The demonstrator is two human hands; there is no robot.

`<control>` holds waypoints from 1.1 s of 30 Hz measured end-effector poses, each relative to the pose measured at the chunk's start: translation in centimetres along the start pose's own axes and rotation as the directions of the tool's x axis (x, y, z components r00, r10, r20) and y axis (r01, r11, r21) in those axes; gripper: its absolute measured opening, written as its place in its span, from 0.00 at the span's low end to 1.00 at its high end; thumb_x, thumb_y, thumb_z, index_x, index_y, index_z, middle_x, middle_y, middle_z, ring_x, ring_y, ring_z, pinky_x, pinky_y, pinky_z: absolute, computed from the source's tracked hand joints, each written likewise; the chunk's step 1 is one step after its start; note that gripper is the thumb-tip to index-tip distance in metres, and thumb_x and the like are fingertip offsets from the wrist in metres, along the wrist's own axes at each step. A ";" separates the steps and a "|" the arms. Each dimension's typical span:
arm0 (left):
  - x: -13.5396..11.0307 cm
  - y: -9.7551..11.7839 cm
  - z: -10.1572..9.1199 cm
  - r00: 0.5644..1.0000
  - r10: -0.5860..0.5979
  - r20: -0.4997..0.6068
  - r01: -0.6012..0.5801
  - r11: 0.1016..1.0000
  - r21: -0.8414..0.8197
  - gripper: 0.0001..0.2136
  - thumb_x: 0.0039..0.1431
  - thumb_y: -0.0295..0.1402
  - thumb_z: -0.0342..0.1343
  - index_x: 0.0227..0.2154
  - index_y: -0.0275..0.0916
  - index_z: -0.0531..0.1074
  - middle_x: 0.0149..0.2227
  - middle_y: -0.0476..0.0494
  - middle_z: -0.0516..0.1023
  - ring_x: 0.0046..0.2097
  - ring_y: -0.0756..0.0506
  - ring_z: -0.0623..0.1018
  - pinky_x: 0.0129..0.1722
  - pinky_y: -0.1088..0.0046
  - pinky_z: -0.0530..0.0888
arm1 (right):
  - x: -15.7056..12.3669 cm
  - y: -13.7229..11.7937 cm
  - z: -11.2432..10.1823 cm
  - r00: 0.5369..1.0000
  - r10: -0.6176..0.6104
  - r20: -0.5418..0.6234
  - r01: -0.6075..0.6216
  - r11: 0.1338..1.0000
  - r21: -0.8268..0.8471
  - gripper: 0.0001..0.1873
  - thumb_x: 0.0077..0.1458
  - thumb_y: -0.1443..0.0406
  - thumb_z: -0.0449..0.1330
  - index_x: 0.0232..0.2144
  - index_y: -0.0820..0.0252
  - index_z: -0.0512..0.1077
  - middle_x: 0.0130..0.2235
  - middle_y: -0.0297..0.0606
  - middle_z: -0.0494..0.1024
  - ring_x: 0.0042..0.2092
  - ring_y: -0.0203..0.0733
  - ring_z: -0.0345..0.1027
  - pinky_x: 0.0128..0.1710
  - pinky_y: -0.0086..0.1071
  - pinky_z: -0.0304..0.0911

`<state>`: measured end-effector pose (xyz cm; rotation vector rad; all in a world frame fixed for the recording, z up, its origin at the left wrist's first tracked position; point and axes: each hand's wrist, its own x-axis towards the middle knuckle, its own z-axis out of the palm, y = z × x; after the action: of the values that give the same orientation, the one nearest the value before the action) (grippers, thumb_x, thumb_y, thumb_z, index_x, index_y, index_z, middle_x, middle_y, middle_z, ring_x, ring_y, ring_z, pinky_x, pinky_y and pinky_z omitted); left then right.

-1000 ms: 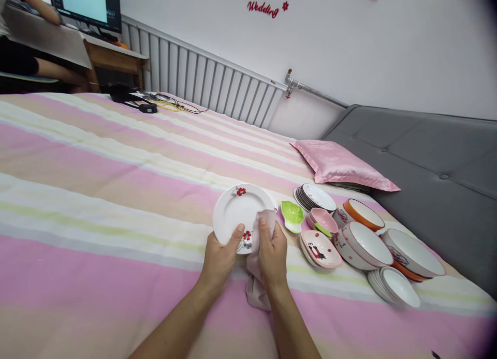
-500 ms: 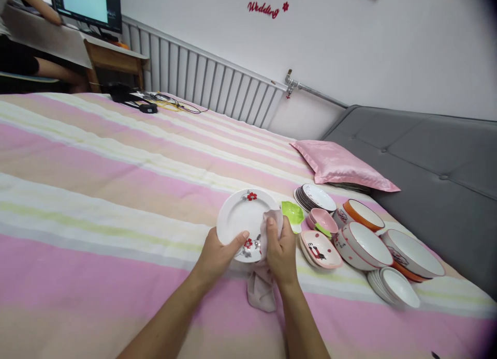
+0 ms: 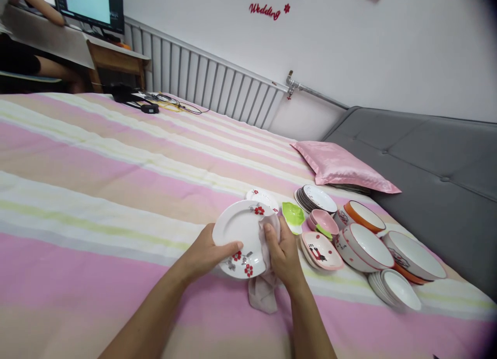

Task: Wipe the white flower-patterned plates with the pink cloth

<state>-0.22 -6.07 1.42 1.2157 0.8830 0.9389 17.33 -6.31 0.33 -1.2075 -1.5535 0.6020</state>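
Note:
A white plate (image 3: 243,229) with red flowers and grey leaves is held tilted above the striped bedspread. My left hand (image 3: 205,250) grips its left rim, thumb on the upper face and fingers hidden beneath. At the right rim my right hand (image 3: 282,250) is closed on a pale pinkish-grey cloth (image 3: 264,294), which wraps over the plate's edge and hangs below. Just behind the held plate lies another flowered white plate (image 3: 262,196), partly covered from view. To the right of my right hand is a green leaf-shaped dish (image 3: 293,215).
Right of my hands stand pink bowls (image 3: 324,222), a square cat-patterned dish (image 3: 321,249), stacked plates (image 3: 318,197), large bowls (image 3: 368,245) and small white bowls (image 3: 399,288). A pink pillow (image 3: 345,165) lies by the grey headboard (image 3: 427,162). A person (image 3: 27,54) sits at a desk, far left.
The held plate has turned and moved slightly down and left, with both hands still on it. The flowered plate behind it has come into view.

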 end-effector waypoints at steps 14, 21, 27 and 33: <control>-0.6 0.0 -2.0 0.960 -0.153 0.234 0.130 0.985 0.111 0.16 0.40 0.26 0.55 0.37 0.36 0.74 0.26 0.46 0.77 0.32 0.42 0.76 0.29 0.71 0.71 | -0.4 -0.7 -0.4 0.954 0.049 0.296 -0.016 0.994 -0.111 0.11 0.56 0.59 0.50 0.24 0.57 0.58 0.22 0.27 0.61 0.25 0.34 0.54 0.24 0.27 0.49; -0.9 0.1 -2.6 0.902 -0.284 0.324 0.224 0.951 0.211 0.16 0.36 0.25 0.56 0.34 0.37 0.73 0.28 0.46 0.78 0.33 0.42 0.76 0.28 0.72 0.71 | -0.9 -1.6 -0.4 0.887 0.112 0.447 -0.007 0.973 -0.229 0.12 0.56 0.58 0.49 0.24 0.57 0.58 0.22 0.27 0.62 0.25 0.35 0.55 0.24 0.27 0.47; -0.9 0.1 -2.7 0.865 -0.338 0.370 0.274 0.937 0.215 0.10 0.35 0.24 0.55 0.26 0.36 0.73 0.25 0.48 0.76 0.27 0.46 0.74 0.25 0.76 0.68 | -1.1 -2.2 -0.2 0.844 0.114 0.525 0.034 0.964 -0.264 0.12 0.57 0.58 0.49 0.24 0.57 0.59 0.22 0.27 0.63 0.26 0.35 0.56 0.23 0.26 0.44; -0.5 -0.3 -2.8 0.840 -0.378 0.390 0.323 0.925 0.202 0.08 0.36 0.26 0.58 0.26 0.35 0.73 0.24 0.48 0.76 0.26 0.47 0.73 0.24 0.75 0.67 | -1.0 -2.5 -0.2 0.815 0.124 0.566 0.035 0.964 -0.262 0.11 0.57 0.58 0.49 0.26 0.57 0.60 0.23 0.27 0.64 0.26 0.34 0.56 0.24 0.26 0.44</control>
<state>-2.93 -5.60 0.77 1.2489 0.7844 0.3024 16.49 -8.13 2.05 -1.3323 -2.1798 0.8747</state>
